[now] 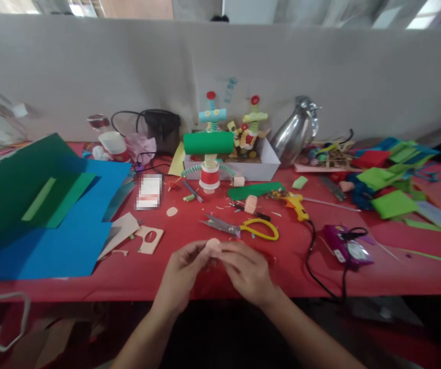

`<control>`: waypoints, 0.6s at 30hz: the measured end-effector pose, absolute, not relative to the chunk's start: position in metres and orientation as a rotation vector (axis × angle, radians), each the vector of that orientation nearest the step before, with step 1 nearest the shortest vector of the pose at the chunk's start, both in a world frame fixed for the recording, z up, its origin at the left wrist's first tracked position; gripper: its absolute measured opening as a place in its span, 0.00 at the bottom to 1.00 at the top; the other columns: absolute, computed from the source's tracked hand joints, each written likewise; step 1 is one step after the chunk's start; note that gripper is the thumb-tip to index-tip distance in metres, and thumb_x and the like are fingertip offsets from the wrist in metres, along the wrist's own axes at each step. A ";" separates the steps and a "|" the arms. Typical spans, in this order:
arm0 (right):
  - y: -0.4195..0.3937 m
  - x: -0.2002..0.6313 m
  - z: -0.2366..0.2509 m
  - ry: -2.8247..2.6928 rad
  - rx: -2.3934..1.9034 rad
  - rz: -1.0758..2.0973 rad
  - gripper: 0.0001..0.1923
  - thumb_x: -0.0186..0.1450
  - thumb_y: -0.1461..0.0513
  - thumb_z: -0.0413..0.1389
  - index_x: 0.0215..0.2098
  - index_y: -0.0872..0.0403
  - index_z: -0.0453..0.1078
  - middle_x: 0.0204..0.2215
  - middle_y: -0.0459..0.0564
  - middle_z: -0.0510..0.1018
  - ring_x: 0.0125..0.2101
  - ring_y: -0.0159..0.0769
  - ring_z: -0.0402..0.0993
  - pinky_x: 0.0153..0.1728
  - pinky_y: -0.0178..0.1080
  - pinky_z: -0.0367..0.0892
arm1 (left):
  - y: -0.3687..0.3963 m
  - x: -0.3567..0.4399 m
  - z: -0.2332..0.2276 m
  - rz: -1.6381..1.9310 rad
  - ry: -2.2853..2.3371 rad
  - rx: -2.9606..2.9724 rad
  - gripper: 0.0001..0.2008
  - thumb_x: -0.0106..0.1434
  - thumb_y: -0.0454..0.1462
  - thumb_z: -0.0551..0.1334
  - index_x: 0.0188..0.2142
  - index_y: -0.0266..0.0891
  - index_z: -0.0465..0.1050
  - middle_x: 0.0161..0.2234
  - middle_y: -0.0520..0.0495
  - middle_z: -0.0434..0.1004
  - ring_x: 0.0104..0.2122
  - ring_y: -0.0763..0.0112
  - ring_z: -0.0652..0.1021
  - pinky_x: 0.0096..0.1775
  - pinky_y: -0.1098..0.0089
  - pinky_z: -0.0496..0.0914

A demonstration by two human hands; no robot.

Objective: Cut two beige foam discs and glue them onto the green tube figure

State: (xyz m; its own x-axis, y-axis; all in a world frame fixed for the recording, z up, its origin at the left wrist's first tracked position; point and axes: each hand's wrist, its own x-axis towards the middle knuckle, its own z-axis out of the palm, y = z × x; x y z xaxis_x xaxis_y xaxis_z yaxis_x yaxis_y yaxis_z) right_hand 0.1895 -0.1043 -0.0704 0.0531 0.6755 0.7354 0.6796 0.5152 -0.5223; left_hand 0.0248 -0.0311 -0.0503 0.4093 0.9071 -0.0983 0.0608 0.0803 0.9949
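Both forearms enter from the bottom edge; left hand (182, 271) and right hand (245, 271) meet over the near edge of the red table covering (289, 277), fingertips pinched together on a small peach-coloured round paper piece (213, 245), edges soft, detail blurred. Just beyond it lie scissors (243, 228) with yellow loop handles and grey blades, flat on the covering. To their right, a yellow glue gun (296, 205) with a black cord running toward the table edge. Left of the hands: a tan card offcut (150, 239) with an oval hole punched out, then large flat sheets of blue paper (70, 230) and green paper (13, 184). Farther back stands a paper-craft figure (209, 164): green rolled cylinder, red-and-white cup body, coiled spring arms. Behind it, a white shallow box (266, 164) and a polished metal jug (295, 130).
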 end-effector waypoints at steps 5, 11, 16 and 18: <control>-0.096 0.233 -0.068 -1.671 -1.486 -0.128 0.15 0.67 0.68 0.54 0.49 0.50 0.75 0.46 0.53 0.82 0.48 0.41 0.78 0.50 0.43 0.73 | -0.023 0.042 -0.054 0.791 0.945 1.028 0.13 0.49 0.43 0.75 0.30 0.37 0.81 0.26 0.47 0.79 0.26 0.74 0.75 0.29 0.75 0.67; -0.046 0.301 -0.051 -1.638 -2.340 0.033 0.10 0.68 0.62 0.55 0.41 0.52 0.80 0.40 0.55 0.82 0.45 0.45 0.74 0.52 0.46 0.63 | 0.017 0.046 -0.042 0.879 0.965 1.068 0.15 0.49 0.43 0.75 0.35 0.37 0.83 0.31 0.45 0.82 0.32 0.72 0.77 0.37 0.72 0.70; -0.025 0.300 -0.051 -1.676 -2.390 0.073 0.09 0.64 0.61 0.60 0.42 0.50 0.79 0.40 0.54 0.82 0.45 0.46 0.73 0.48 0.44 0.63 | 0.055 0.068 -0.036 0.950 0.938 1.153 0.17 0.46 0.43 0.75 0.35 0.37 0.83 0.32 0.45 0.83 0.32 0.70 0.77 0.40 0.70 0.70; -0.026 0.295 -0.052 -1.673 -2.409 0.081 0.08 0.65 0.62 0.59 0.42 0.52 0.79 0.41 0.55 0.82 0.45 0.46 0.73 0.46 0.43 0.63 | 0.065 0.075 -0.037 0.928 0.895 1.182 0.17 0.46 0.43 0.75 0.35 0.37 0.83 0.31 0.46 0.82 0.31 0.71 0.77 0.38 0.70 0.71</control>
